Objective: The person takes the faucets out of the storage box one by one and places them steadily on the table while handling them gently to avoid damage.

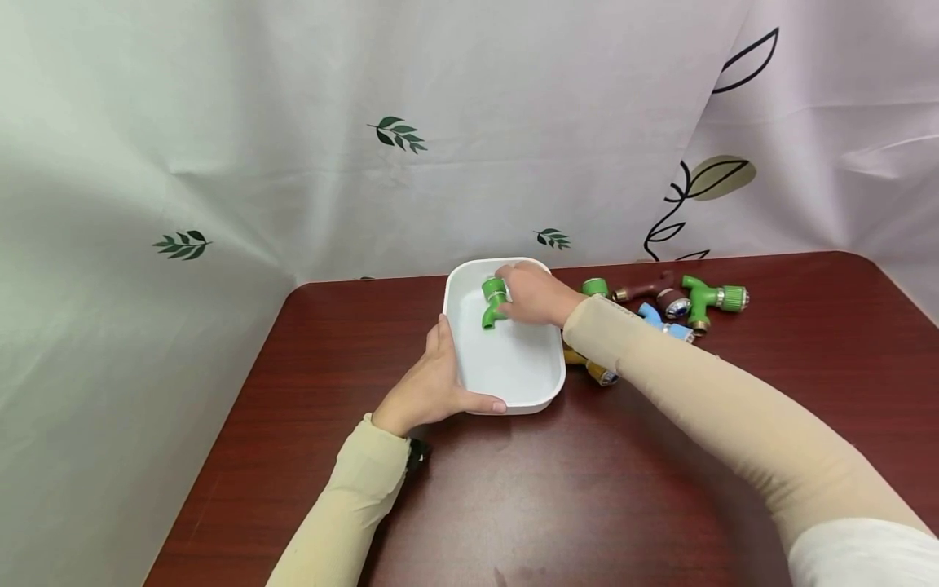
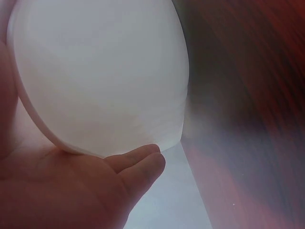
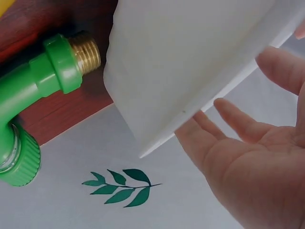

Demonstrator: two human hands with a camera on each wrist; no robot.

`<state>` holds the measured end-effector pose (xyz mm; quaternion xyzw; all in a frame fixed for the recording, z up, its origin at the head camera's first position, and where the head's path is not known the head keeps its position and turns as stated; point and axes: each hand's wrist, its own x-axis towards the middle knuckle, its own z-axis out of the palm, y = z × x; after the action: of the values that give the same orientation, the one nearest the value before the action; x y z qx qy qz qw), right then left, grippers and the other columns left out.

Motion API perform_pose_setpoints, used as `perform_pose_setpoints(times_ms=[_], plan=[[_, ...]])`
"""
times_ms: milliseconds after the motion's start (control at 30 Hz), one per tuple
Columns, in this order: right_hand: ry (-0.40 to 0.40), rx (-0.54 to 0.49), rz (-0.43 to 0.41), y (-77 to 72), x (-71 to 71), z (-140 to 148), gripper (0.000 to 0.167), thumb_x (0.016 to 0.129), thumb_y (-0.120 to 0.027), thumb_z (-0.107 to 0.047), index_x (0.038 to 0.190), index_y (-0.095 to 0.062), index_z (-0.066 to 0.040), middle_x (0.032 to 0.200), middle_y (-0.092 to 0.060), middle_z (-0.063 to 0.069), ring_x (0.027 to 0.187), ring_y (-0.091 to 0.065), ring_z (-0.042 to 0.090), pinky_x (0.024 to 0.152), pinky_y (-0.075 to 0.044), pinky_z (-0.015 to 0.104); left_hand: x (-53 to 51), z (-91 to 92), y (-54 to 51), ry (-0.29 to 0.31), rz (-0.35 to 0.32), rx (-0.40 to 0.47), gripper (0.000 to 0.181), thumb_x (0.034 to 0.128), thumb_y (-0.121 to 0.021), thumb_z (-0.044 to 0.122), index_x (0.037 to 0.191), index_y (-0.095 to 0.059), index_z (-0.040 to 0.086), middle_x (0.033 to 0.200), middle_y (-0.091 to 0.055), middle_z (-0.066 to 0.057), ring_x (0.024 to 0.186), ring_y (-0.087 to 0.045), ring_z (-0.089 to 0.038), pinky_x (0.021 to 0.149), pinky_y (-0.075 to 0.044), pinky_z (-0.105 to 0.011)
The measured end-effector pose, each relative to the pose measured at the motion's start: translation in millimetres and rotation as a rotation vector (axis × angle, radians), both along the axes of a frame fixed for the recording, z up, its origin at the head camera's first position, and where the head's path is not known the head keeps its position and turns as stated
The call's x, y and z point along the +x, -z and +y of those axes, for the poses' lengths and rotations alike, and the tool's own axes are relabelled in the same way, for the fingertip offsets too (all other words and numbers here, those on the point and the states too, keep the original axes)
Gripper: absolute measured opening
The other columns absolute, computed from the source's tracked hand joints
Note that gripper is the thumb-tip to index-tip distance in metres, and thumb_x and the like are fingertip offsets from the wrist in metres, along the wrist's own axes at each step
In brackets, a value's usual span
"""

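Note:
A white rectangular tray (image 1: 506, 367) stands near the back of the table. My left hand (image 1: 433, 383) grips its left front corner, thumb over the front rim and fingers along the left side. In the left wrist view, two fingertips (image 2: 152, 160) touch the tray's outer wall. A green tap (image 1: 494, 303) is inside the tray toward its back left. My right hand (image 1: 535, 293) reaches over the right rim, its fingers spread beside this tap. The right wrist view shows the fingers (image 3: 243, 119) loosely extended, some fingertips hidden behind the tray wall.
Right of the tray lie another green tap (image 1: 595, 287), a brown tap (image 1: 653, 291), a blue tap (image 1: 666, 326), a yellow tap (image 1: 600, 373) and a green tap (image 1: 707, 300) farther out. My right forearm passes over part of this group. A patterned white curtain (image 1: 469, 163) hangs behind the table.

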<state>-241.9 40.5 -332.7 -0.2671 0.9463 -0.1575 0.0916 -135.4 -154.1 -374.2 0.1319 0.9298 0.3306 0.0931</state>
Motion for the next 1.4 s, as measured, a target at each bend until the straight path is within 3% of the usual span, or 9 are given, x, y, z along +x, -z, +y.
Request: perform_pose_setpoints(times_ms=[300, 533, 633, 867, 1133, 1400], plan=[[-0.032, 0.115, -0.007, 3.8, -6.0, -9, 0.064, 0.095, -0.069, -0.024, 0.146, -0.044, 0.006, 0.129, -0.057, 0.023, 0.113, -0.053, 0.031, 0.1, -0.044, 0.043, 0.4, 0.6, -2.2, -0.001, -0.015, -0.008, 0.158, 0.0599, -0.092, 0.059, 0.156, 0.017, -0.002, 0.163, -0.002, -0.021, 0.145, -0.027, -0.031, 0.11, -0.037, -0.04], [-0.067, 0.182, -0.085, 6.4, -8.2, -13, 0.073, 0.094, -0.071, -0.025, 0.153, -0.037, -0.001, 0.155, -0.035, 0.023, 0.136, -0.042, 0.031, 0.114, -0.033, 0.042, 0.8, 0.6, -2.8, -0.006, -0.02, -0.018, 0.158, 0.0597, -0.091, 0.06, 0.156, 0.017, -0.002, 0.164, -0.002, -0.02, 0.145, -0.027, -0.031, 0.11, -0.037, -0.04], [-0.082, 0.185, -0.099, 8.1, -9.3, -14, 0.075, 0.095, -0.071, -0.025, 0.155, -0.033, -0.001, 0.159, -0.029, 0.022, 0.141, -0.038, 0.031, 0.116, -0.029, 0.042, 0.9, 0.7, -2.4, -0.006, -0.017, -0.016, 0.158, 0.0595, -0.092, 0.06, 0.156, 0.017, -0.003, 0.164, -0.004, -0.02, 0.145, -0.028, -0.03, 0.11, -0.037, -0.04], [-0.102, 0.15, -0.084, 10.7, -10.3, -15, 0.074, 0.095, -0.07, -0.02, 0.156, -0.031, -0.002, 0.153, -0.034, 0.025, 0.127, -0.051, 0.031, 0.109, -0.039, 0.042, 1.5, 0.4, -2.2, -0.005, -0.017, -0.012, 0.157, 0.0601, -0.091, 0.06, 0.156, 0.017, -0.002, 0.164, -0.005, -0.019, 0.144, -0.028, -0.029, 0.111, -0.036, -0.039], [-0.133, 0.11, -0.084, 11.6, -7.3, -18, 0.067, 0.095, -0.066, -0.012, 0.156, -0.038, -0.011, 0.14, -0.04, 0.026, 0.109, -0.058, 0.029, 0.099, -0.047, 0.04, 1.4, -0.1, -1.4, -0.003, -0.025, 0.008, 0.156, 0.0613, -0.091, 0.059, 0.156, 0.017, -0.002, 0.163, -0.006, -0.017, 0.142, -0.031, -0.028, 0.109, -0.037, -0.039], [-0.116, 0.154, -0.085, 14.0, -3.7, -25, 0.06, 0.098, -0.066, -0.017, 0.152, -0.044, -0.006, 0.139, -0.041, 0.025, 0.108, -0.057, 0.027, 0.097, -0.047, 0.036, 1.7, 0.0, -1.3, 0.004, -0.016, 0.012, 0.155, 0.0617, -0.091, 0.058, 0.156, 0.017, -0.002, 0.163, -0.006, -0.018, 0.141, -0.033, -0.029, 0.109, -0.038, -0.04]])
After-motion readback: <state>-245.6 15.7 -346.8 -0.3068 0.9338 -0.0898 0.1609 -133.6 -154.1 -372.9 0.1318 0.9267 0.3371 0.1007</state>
